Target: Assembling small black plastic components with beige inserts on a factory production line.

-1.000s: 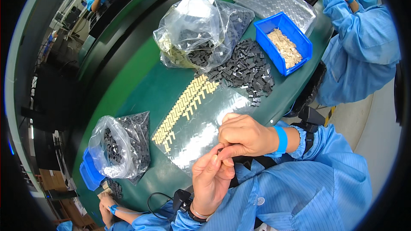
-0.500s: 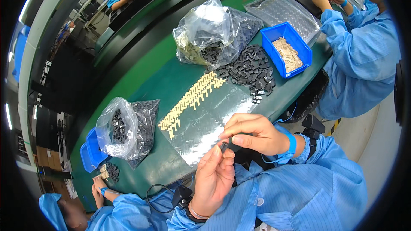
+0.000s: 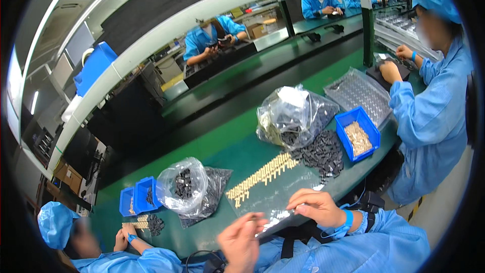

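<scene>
My left hand [image 3: 241,240] is raised over the table's near edge, its thumb and fingers pressed together. It is blurred, and what it holds, if anything, cannot be made out. To its right, my right hand [image 3: 319,209] is apart from it, thumb against fingertips in a pinch; any piece there is too small to name. Beyond both hands lies a clear plastic sheet [image 3: 290,192] bearing slanting rows of small cream-coloured pieces [image 3: 262,174]. A heap of small black blocks [image 3: 326,154] lies at the far end of the rows.
Behind the heap stands a clear bag [image 3: 295,116] of black parts, with a blue bin [image 3: 375,134] of tan pieces beside it. Another bag [image 3: 182,184] and blue bins [image 3: 128,202] stand left. Co-workers sit on both sides. Bubble wrap [image 3: 358,91] lies far right.
The view has tilted up, so the table sits lower. My hands have moved apart; the small dark block formerly seen in my left fingers is no longer distinguishable.
</scene>
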### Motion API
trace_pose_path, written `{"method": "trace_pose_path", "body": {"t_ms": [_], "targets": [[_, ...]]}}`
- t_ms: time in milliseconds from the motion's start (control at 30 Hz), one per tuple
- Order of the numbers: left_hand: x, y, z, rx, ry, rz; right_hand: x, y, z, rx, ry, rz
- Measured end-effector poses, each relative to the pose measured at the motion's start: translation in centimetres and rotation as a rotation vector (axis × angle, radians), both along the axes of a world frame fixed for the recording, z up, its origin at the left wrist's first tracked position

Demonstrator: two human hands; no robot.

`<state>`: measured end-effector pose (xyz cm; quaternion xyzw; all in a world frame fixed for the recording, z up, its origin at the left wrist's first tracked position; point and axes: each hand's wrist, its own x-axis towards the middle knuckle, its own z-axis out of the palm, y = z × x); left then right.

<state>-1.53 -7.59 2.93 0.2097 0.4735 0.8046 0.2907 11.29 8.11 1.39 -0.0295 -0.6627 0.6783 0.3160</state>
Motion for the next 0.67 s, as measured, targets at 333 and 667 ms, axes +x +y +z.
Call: {"method": "trace_pose_path", "body": {"t_ms": [333, 667], "targets": [[-14.6, -1.4, 4.9, -0.462, 1.246, 0.851, 2.0, 5.1, -5.2, 0.516, -0.055, -0.580], [-6.5, -0.6, 8.4, -0.526, 1.696, 0.412, 0.9, 6.0, -7.5, 0.649, -0.090, -0.642]]}}
